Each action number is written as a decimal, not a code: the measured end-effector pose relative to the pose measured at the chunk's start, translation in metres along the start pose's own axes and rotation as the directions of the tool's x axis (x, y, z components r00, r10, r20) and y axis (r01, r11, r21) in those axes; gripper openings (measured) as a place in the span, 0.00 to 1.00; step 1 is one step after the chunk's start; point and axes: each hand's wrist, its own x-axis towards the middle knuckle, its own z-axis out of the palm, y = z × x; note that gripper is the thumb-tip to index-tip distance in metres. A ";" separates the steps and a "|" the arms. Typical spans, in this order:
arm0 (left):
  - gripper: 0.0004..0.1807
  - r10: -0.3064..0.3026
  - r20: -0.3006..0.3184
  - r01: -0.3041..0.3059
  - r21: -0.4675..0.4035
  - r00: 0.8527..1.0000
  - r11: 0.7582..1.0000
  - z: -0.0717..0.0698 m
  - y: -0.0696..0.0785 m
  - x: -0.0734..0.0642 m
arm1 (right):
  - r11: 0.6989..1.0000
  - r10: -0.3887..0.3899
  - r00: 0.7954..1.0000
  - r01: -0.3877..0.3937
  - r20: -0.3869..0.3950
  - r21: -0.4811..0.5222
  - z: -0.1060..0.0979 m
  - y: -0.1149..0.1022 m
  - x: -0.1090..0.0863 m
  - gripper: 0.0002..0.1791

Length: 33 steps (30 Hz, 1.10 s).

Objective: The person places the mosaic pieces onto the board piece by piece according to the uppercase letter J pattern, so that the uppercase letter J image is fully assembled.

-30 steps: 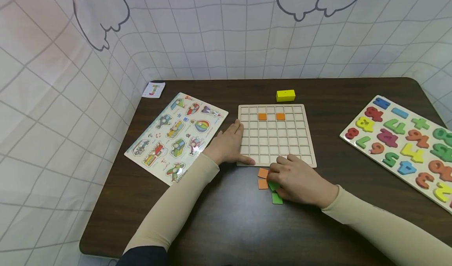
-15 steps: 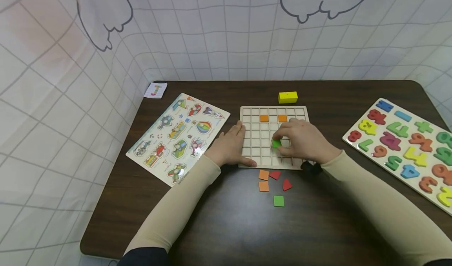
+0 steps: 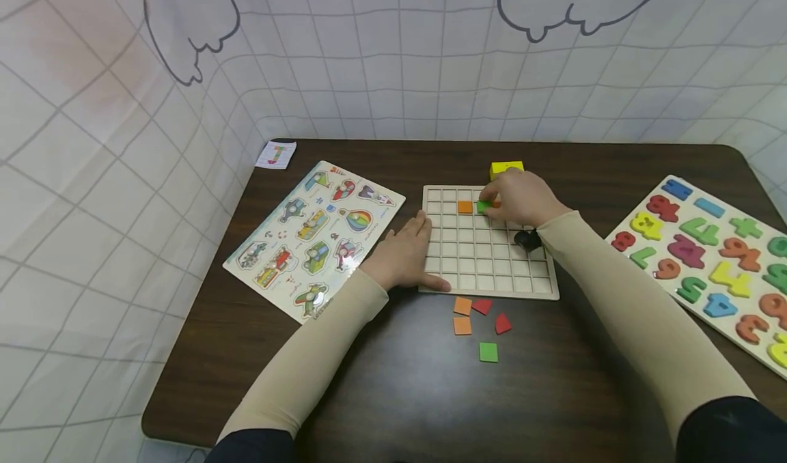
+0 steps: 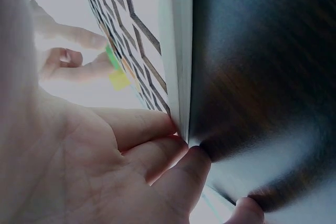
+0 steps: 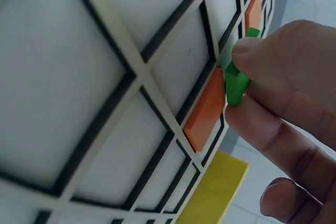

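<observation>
A white grid board (image 3: 473,265) lies mid-table. My right hand (image 3: 525,195) is over its far rows, pinching a small green square tile (image 5: 237,80) between thumb and finger. In the right wrist view the tile is tilted at the cell between two orange tiles, a nearer orange tile (image 5: 205,114) and a farther orange tile (image 5: 253,10). My left hand (image 3: 399,255) rests along the board's left side, fingers extended, thumb at its front left corner. Below the board lie two loose orange squares (image 3: 462,326), two red pieces (image 3: 503,324) and a green square (image 3: 488,352).
A yellow block (image 3: 505,168) stands behind the board, partly covered by my right hand. To the left is a picture puzzle board (image 3: 332,237), with a small pattern card (image 3: 276,155) beyond it. A number puzzle board (image 3: 707,265) lies at the right, beside my right sleeve.
My right hand has picked up a green tile from below the board and carried it to the far rows, uncovering the red pieces. My left hand stays at the board's edge.
</observation>
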 end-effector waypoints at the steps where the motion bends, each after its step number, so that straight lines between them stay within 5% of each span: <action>1: 0.75 0.001 0.000 -0.001 0.002 1.000 1.000 0.000 0.000 0.000 | 1.000 0.004 1.000 -0.004 0.011 0.000 0.000 0.000 0.002 0.13; 13: 0.75 0.010 -0.008 -0.010 0.010 1.000 1.000 0.001 -0.001 0.001 | 0.998 0.014 0.999 -0.016 0.038 0.055 0.005 0.000 0.006 0.14; 21: 0.75 0.012 -0.007 -0.012 0.023 1.000 1.000 0.001 0.000 0.002 | 0.996 0.001 0.999 0.001 -0.033 0.090 0.006 -0.008 -0.016 0.17; 27: 0.75 0.008 -0.005 -0.008 0.010 1.000 1.000 0.000 0.000 0.001 | 0.989 -0.102 0.992 0.108 -0.069 0.097 0.011 -0.028 -0.047 0.12; 33: 0.75 0.008 -0.004 -0.008 -0.001 1.000 1.000 -0.001 0.000 0.001 | 0.965 -0.240 0.964 0.250 -0.112 0.085 0.022 -0.055 -0.077 0.10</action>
